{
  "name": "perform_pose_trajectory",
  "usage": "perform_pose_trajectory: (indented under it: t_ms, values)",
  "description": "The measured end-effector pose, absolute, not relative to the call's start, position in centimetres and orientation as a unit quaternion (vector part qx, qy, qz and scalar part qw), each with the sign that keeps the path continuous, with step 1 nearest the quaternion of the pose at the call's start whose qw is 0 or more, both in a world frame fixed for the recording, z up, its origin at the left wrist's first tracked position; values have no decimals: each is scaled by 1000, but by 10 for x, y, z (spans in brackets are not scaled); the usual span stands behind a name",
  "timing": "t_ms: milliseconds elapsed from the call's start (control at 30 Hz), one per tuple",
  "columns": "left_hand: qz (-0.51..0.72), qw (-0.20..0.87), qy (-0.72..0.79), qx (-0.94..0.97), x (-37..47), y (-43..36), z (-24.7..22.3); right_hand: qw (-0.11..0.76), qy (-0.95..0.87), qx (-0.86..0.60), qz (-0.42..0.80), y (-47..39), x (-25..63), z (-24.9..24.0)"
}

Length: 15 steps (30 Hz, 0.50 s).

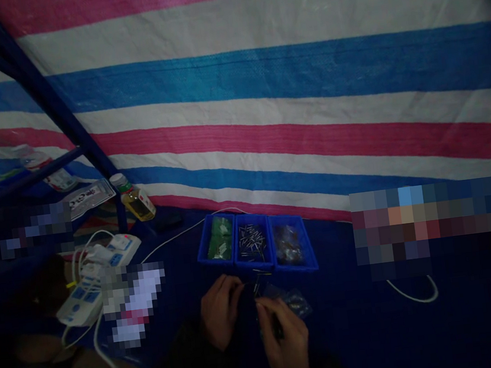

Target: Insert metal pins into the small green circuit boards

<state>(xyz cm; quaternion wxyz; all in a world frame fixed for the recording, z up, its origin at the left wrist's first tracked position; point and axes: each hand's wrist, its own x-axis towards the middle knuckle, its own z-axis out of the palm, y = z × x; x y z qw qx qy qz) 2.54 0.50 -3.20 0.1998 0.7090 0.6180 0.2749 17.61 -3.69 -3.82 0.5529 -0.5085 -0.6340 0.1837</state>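
Note:
My left hand (pixel 220 309) is closed just in front of the blue trays, with its thumb and fingers pressed together; what they hold, if anything, is hidden. To its right, my right hand (pixel 284 337) is closed in a pinch, around something dark and too dim to name. A thin metal pin (pixel 256 289) shows at the right fingertips; whether it is gripped is unclear. More pins (pixel 262 272) lie by the middle tray. Beside the right hand is a small clear plastic bag (pixel 298 303) with little parts in it. The middle blue tray (pixel 255 260) contains many loose metal pins.
The left blue tray (pixel 200 255) holds green packets, the right blue tray (pixel 310 253) clear bags. Leftward are a power strip (pixel 75 306) with white cables, a bottle (pixel 138 203) of yellow liquid and a blue metal frame (pixel 58 117). Striped sheeting (pixel 258 69) hangs behind.

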Motion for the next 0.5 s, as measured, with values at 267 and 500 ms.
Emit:
perform_pose_trajectory:
  t_ms: [267,500]
  values:
    - [425,328,544,645,15,0,-25,453,-678,-566,123,-32,170,-44]
    - [434,378,477,664,15,-4,-25,448,-701,-542,117,-33,164,-46]
